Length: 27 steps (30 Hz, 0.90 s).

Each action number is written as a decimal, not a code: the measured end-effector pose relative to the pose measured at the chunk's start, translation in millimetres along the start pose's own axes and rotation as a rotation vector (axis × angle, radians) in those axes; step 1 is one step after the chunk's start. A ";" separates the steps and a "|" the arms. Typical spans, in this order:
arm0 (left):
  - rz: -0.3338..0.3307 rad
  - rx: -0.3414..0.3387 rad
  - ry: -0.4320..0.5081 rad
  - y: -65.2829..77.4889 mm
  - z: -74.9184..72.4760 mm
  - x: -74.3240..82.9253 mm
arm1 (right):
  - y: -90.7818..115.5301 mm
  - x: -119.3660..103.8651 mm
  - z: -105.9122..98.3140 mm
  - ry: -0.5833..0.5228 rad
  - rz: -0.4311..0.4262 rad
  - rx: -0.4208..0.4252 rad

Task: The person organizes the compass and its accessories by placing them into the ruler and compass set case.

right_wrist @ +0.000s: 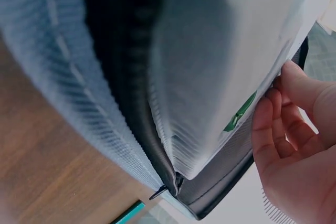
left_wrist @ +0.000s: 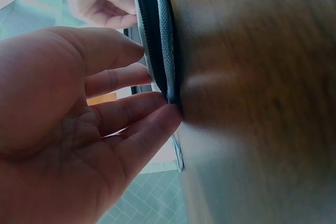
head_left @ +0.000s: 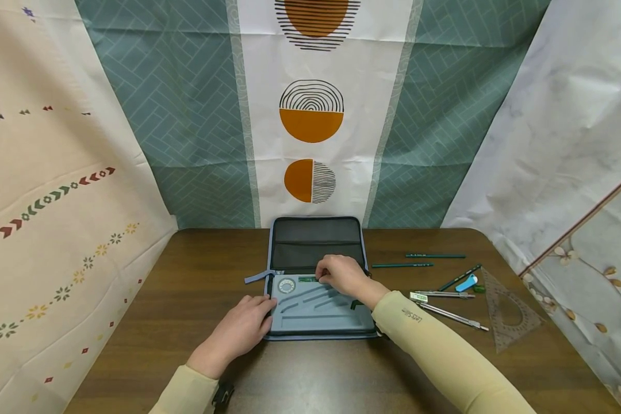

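Observation:
An unzipped case (head_left: 359,241) lies on the table, holding a blue-grey moulded tray (head_left: 310,323). Near the tray's upper left corner sits a round dial-like disc (head_left: 287,286). Beside the disc is a small narrow green piece (head_left: 307,279). My right hand (head_left: 344,275), fingers curled, pinches at this piece's right end by the tray's far edge; the fingertips partly hide it. A green hooked piece (head_left: 357,303) lies in the tray under the right forearm, also seen as a green shape (right_wrist: 241,111) in the right wrist view. My left hand (head_left: 245,323) rests its extended fingertips against the case's left edge.
Right of the case lie several green pencils (head_left: 402,265), metal compasses (head_left: 451,317), a white-and-green eraser (head_left: 418,297), a blue-and-white item (head_left: 466,283) and a clear set square (head_left: 499,328). A fabric pull strap (head_left: 257,277) sticks out left of the case. Patterned cloth (head_left: 310,63) hangs behind.

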<state>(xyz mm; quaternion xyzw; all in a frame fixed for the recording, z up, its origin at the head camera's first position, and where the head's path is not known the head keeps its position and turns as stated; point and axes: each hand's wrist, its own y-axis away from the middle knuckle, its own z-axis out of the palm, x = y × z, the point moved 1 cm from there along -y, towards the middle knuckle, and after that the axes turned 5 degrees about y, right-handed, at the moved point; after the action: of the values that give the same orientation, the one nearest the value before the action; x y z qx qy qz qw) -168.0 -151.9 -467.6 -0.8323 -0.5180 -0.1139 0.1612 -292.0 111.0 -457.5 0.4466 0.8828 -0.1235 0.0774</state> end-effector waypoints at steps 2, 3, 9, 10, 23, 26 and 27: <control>-0.005 -0.004 -0.002 0.0 0.0 0.1 | 0.2 -0.6 0.0 0.008 -0.004 -0.001; -0.008 -0.006 -0.002 -0.1 0.1 0.1 | 0.2 -0.7 0.2 0.012 -0.005 -0.001; -0.015 -0.013 0.004 -0.4 0.2 0.7 | 0.9 -0.9 1.8 0.028 -0.011 0.007; -0.015 -0.012 0.004 -0.4 0.3 0.7 | 1.1 -1.0 1.9 0.030 -0.015 0.008; -0.008 -0.003 -0.001 -1.0 0.0 0.4 | 12.1 6.6 -3.8 -0.027 -0.088 0.005; -0.010 -0.005 0.000 -1.0 -0.3 0.4 | 18.4 12.0 -8.2 -0.052 -0.090 -0.007; -0.011 -0.006 -0.001 -0.9 -0.5 0.4 | 20.9 14.4 -9.5 -0.056 -0.089 -0.007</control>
<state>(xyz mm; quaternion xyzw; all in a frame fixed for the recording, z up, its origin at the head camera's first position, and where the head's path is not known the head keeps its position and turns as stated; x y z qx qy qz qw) -168.6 -151.3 -466.8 -0.8301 -0.5222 -0.1157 0.1579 -283.8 136.7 -455.1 0.4030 0.8997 -0.1362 0.0983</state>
